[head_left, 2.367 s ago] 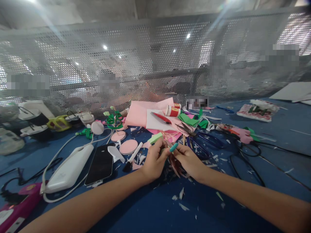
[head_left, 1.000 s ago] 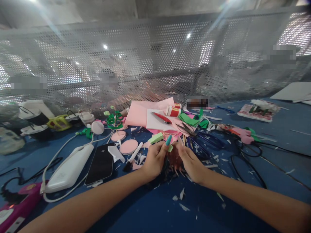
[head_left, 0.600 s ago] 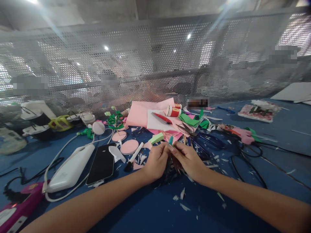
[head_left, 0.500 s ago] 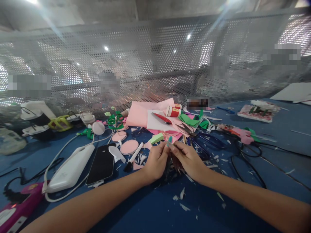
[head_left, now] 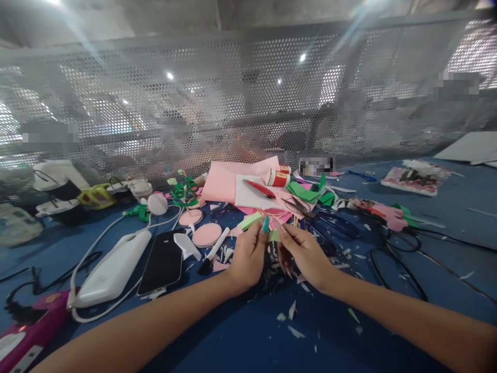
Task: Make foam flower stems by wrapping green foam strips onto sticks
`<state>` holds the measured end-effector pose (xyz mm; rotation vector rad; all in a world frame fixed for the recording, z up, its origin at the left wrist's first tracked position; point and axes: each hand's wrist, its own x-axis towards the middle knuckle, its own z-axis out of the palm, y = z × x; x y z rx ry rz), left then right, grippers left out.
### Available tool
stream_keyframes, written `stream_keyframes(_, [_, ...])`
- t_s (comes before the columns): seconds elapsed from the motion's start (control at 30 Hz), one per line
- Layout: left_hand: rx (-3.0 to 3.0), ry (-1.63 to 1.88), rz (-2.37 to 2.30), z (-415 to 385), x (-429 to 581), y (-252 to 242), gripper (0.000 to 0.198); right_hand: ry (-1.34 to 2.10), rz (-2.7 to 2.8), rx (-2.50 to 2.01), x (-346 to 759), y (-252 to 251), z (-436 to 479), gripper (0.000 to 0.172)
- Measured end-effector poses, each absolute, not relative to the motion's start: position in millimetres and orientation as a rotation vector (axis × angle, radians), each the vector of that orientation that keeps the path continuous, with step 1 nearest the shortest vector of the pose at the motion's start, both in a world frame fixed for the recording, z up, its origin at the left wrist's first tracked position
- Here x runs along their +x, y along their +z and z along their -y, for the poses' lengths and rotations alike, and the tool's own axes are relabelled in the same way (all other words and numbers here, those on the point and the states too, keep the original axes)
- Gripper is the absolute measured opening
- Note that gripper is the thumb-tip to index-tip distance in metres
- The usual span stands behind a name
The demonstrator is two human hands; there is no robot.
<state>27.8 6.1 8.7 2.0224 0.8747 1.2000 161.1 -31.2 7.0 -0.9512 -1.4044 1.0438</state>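
Observation:
A small light green paper piece [head_left: 274,236] is pinched between my two hands over the middle of the blue table. My left hand [head_left: 248,255] grips its left side, the long teal thumbnail pointing up. On its right side, my right hand [head_left: 303,253] closes thumb and fingers; the fingers beneath are partly hidden. Just behind my left hand lies a light green paper pad [head_left: 250,221]. Blue-handled scissors [head_left: 330,220] lie open beyond my right hand. A red craft knife [head_left: 259,188] rests on white paper over pink sheets [head_left: 221,181].
White scraps [head_left: 292,310] litter the table. To the left are a phone [head_left: 162,263], a white power bank [head_left: 112,267], pink discs [head_left: 207,235], a green spiral paper plant [head_left: 185,191] and a magenta power strip [head_left: 42,316]. Black cable [head_left: 392,264] curls at right. A perforated metal screen [head_left: 248,103] stands behind.
My hands have drawn slightly apart, with the left thumb turned upright. More of the light green paper now shows between them.

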Motion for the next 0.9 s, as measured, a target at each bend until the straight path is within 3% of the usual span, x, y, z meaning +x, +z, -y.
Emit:
stream_keyframes(0.47, [2.055,1.261,-0.857,-5.3,27.3,10.0,0.029,1.197,1.34,-0.889,159.9,11.6,31.5,0.042])
stream_keyframes(0.67, [1.998,1.194,-0.683,-7.4,26.2,9.0,0.03,1.349,1.368,-0.794,160.1,9.9,31.2,0.036])
stream_keyframes(0.9, [2.067,1.147,-0.451,-1.6,21.2,8.5,0.031,1.278,1.42,-0.759,161.2,13.4,32.3,0.038])
